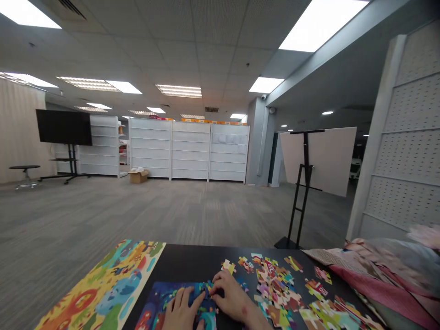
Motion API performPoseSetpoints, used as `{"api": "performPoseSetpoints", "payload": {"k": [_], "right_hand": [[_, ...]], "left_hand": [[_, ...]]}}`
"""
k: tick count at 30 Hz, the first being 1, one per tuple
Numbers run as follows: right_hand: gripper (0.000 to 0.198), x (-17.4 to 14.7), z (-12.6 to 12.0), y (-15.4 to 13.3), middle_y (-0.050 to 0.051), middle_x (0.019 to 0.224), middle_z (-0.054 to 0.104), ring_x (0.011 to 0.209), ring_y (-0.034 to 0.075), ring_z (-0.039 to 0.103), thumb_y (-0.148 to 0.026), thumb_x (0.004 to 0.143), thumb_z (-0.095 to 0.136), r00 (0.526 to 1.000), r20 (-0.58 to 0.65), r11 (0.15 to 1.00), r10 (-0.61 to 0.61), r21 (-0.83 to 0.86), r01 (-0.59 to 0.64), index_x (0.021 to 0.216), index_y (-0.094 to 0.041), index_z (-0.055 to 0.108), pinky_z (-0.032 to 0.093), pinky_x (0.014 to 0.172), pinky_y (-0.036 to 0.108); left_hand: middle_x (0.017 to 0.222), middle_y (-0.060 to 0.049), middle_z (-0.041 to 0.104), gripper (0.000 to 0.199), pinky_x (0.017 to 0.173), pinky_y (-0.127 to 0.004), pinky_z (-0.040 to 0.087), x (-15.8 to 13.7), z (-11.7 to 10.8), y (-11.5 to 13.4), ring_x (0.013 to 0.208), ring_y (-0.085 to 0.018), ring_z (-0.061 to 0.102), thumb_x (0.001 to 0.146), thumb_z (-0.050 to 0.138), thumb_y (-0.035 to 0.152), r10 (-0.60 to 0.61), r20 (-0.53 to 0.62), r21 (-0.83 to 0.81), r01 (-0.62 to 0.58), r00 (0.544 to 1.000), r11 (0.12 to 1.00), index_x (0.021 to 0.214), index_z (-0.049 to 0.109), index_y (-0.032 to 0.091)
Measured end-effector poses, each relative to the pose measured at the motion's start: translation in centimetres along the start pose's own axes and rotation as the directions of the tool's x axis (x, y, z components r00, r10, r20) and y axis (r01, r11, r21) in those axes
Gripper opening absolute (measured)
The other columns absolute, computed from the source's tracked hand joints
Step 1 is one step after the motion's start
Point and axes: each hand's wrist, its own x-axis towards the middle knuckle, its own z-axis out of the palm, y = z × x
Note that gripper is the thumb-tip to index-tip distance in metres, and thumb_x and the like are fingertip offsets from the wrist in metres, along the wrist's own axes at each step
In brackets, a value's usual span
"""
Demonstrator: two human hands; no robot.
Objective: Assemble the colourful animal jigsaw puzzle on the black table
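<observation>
The person's left hand (184, 308) lies flat, fingers (192, 299) loosely spread, on a partly assembled dark-blue cardboard jigsaw section (165, 305) at the near edge of the black surface (192, 261), apparently to steady it. The right hand (230, 295), fingers curled together, presses a piece at the section's upper edge. Loose multicoloured pieces (278, 288) lie scattered just right; a finished colourful puzzle board (106, 286) lies to the left.

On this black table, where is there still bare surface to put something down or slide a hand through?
Bare black table shows along the far edge, between the colourful picture board and the loose puzzle pieces. The right side is crowded with pieces up to the folded fabric. Both hands, left and right, cover the blue assembled section.
</observation>
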Motion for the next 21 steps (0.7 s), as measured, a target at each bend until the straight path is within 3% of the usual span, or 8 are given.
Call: {"api": "performPoseSetpoints", "payload": {"k": [6, 11, 15, 18, 21], "right_hand": [[0.020, -0.3, -0.3, 0.0, 0.004, 0.103, 0.066, 0.104, 0.019, 0.061, -0.009, 0.071, 0.065, 1.000, -0.001, 1.000, 0.010, 0.020, -0.010, 0.080, -0.023, 0.075, 0.042, 0.098, 0.032], [0.020, -0.5, -0.4, 0.2, 0.002, 0.097, 0.068, 0.098, 0.019, 0.062, -0.008, 0.068, 0.063, 0.999, -0.035, 1.000, 0.010, 0.026, -0.009, 0.081, -0.022, 0.071, 0.042, 0.096, 0.032], [0.029, -0.4, -0.2, 0.7, 0.001, 0.093, 0.068, 0.090, 0.019, 0.062, -0.008, 0.067, 0.062, 0.996, -0.071, 0.998, 0.057, 0.044, -0.054, 0.092, -0.022, 0.067, 0.046, 0.083, 0.029], [0.041, 0.0, 0.4, 1.1, 0.001, 0.094, 0.067, 0.083, 0.016, 0.062, -0.003, 0.065, 0.055, 0.992, -0.078, 0.984, 0.100, 0.153, -0.088, 0.101, -0.022, 0.065, 0.046, 0.070, 0.024], [0.045, 0.7, 1.2, 1.6, 0.002, 0.099, 0.068, 0.081, 0.015, 0.062, -0.001, 0.062, 0.049, 0.986, -0.109, 0.958, 0.126, 0.272, -0.092, 0.100, -0.021, 0.064, 0.046, 0.066, 0.022]], "left_hand": [[0.154, -0.008, 0.047, 0.074, 0.115, -0.050, 0.028, -0.2, -0.4, 0.1, 0.145, -0.034, 0.035, 0.074, 0.054, 0.038, -0.020, 0.013, -0.016, 0.020, 1.000, 1.000, 0.147, 0.046, 0.029], [0.155, -0.006, 0.046, 0.071, 0.116, -0.048, 0.028, -0.4, -0.8, 0.3, 0.147, -0.032, 0.033, 0.075, 0.051, 0.040, -0.022, 0.025, -0.015, 0.023, 0.999, 1.000, 0.145, 0.050, 0.028], [0.156, -0.006, 0.044, 0.074, 0.117, -0.048, 0.026, -0.3, -0.8, 0.7, 0.147, -0.032, 0.032, 0.074, 0.050, 0.040, -0.056, 0.037, 0.007, 0.056, 0.998, 0.998, 0.146, 0.048, 0.028], [0.155, -0.007, 0.046, 0.080, 0.116, -0.047, 0.029, 0.1, -0.9, 0.8, 0.145, -0.033, 0.034, 0.070, 0.052, 0.039, -0.078, 0.050, 0.022, 0.077, 0.996, 0.997, 0.148, 0.045, 0.025], [0.151, -0.011, 0.049, 0.087, 0.112, -0.049, 0.034, 0.5, -1.3, 1.0, 0.139, -0.036, 0.041, 0.065, 0.054, 0.039, -0.074, 0.048, 0.034, 0.073, 0.996, 0.997, 0.150, 0.043, 0.021]]}}
